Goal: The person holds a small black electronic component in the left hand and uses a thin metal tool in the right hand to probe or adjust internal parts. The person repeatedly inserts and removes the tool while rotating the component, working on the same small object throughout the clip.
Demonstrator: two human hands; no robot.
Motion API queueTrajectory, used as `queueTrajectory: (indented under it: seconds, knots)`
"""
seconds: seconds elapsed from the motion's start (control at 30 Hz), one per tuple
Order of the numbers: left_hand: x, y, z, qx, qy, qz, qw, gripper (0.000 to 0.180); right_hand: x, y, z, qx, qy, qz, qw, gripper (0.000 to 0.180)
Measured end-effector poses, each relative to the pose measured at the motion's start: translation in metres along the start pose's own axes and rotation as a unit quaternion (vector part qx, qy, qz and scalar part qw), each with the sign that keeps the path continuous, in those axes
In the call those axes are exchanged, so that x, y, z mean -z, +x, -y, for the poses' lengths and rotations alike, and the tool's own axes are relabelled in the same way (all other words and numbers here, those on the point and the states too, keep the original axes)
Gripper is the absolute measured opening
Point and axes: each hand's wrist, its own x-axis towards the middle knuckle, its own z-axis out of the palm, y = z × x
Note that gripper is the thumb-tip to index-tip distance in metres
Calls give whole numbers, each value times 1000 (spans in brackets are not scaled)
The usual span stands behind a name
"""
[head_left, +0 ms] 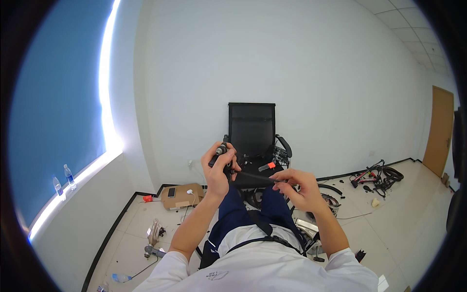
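Observation:
My left hand (220,168) is raised in front of the chair, its fingers wrapped round a small black mechanical part with a silver cylindrical end (221,149). Its exact kind cannot be made out. Between my hands runs a thin dark rod (258,177), sloping slightly down to the right. My right hand (300,189) pinches the rod's right end between thumb and fingers. At the left hand the rod meets or passes close to the black part; whether they are joined is hidden by the fingers.
A black mesh office chair (252,126) faces me, with an orange-and-clear item (267,167) and small dark parts on its seat. A cardboard box (183,196) bearing a phone lies left. Metal parts (154,232) are on the floor; bicycle parts (377,177) lie far right.

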Motion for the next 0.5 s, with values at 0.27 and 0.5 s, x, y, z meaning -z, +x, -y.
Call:
queueTrajectory:
  seconds: [0.27, 0.5]
  knots:
    - [-1, -10, 1, -120, 76, 31, 989, 9, -1, 1, 4, -215, 348, 24, 912, 31]
    - [-1, -8, 0, -133, 108, 12, 985, 16, 1, -2, 11, -114, 142, 44, 982, 28]
